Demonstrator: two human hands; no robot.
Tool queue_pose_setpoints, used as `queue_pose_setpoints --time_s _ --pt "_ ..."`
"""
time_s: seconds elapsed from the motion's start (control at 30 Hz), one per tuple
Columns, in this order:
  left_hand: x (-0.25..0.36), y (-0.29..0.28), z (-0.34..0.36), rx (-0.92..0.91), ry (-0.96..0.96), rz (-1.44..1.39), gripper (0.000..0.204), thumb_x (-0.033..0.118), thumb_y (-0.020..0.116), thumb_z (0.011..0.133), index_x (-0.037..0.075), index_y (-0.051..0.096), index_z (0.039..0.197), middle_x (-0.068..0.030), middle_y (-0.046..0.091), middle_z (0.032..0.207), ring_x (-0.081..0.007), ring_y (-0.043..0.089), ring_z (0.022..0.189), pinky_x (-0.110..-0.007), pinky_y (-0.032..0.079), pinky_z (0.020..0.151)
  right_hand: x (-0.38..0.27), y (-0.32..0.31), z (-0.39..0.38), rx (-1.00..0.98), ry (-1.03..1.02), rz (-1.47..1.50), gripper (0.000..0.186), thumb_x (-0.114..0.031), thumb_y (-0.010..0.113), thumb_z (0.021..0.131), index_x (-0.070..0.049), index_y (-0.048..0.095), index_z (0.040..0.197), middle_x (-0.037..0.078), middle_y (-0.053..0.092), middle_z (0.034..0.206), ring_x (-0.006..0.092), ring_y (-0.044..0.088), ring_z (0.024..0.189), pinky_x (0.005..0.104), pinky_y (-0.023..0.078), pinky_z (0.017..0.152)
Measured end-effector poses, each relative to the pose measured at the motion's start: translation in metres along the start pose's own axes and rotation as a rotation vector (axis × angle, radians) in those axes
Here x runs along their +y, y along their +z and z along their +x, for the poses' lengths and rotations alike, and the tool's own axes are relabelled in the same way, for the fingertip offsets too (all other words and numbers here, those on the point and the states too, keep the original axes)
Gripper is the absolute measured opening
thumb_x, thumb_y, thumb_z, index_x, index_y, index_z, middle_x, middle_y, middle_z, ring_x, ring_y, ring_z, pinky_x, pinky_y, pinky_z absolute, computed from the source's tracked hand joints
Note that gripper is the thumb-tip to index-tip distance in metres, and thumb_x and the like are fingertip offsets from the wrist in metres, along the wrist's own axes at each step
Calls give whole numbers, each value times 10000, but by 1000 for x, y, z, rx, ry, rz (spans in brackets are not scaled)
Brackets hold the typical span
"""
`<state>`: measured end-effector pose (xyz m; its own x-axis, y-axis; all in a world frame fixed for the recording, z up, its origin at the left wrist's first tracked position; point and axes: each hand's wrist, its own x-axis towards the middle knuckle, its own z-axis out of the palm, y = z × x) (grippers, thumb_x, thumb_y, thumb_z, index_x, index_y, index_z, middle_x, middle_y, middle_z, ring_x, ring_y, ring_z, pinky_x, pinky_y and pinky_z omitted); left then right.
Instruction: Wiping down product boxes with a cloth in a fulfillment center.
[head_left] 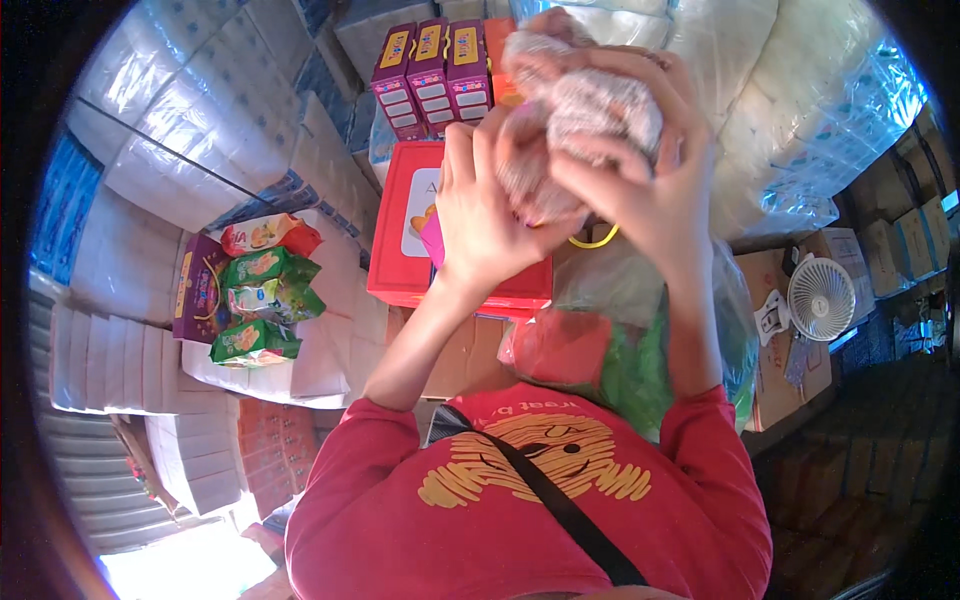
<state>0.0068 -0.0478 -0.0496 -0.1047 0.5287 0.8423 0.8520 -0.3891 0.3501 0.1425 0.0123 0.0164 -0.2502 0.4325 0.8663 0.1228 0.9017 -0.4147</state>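
A bunched pink-and-white fuzzy cloth (605, 112) is held up in front of me, over the red box. My right hand (665, 185) grips it from the right, thumb across its near side and fingers curled round the back. My left hand (490, 215) is against the cloth's left side, fingers raised and bent, thumb pointing toward its lower edge. Beneath the hands, a yellow loop handle (597, 238) and a bit of magenta (432, 240) show; what they belong to is mostly hidden. The red box (395, 215) with a white label stands below.
Several purple cartons (428, 80) stand behind the red box. To the left, green snack packets (265, 285), a red packet (270, 235) and a purple box (200, 285) lie on white packs. A clear plastic bag (640, 340) and a white fan (820, 298) are at right. Wrapped bales (180, 120) rise around.
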Motion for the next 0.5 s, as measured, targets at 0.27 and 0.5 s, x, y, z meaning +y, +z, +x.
queue_pose_setpoints --time_s 0.27,0.5 --pt "-32 -11 -14 49 -65 -278 870 289 852 545 -10 390 1220 -161 479 1031 -340 542 875 -413 482 734 63 -22 -10 86 505 -321 528 -222 792 564 -85 637 1050 116 584 947 312 617 834 378 496 713" --pt "-17 -8 -3 -39 33 -141 878 254 847 522 -10 385 1221 -172 468 1008 -344 525 882 -428 471 707 23 -1 -6 42 174 -165 482 -145 762 567 -65 642 1028 119 584 986 281 614 882 347 491 749"
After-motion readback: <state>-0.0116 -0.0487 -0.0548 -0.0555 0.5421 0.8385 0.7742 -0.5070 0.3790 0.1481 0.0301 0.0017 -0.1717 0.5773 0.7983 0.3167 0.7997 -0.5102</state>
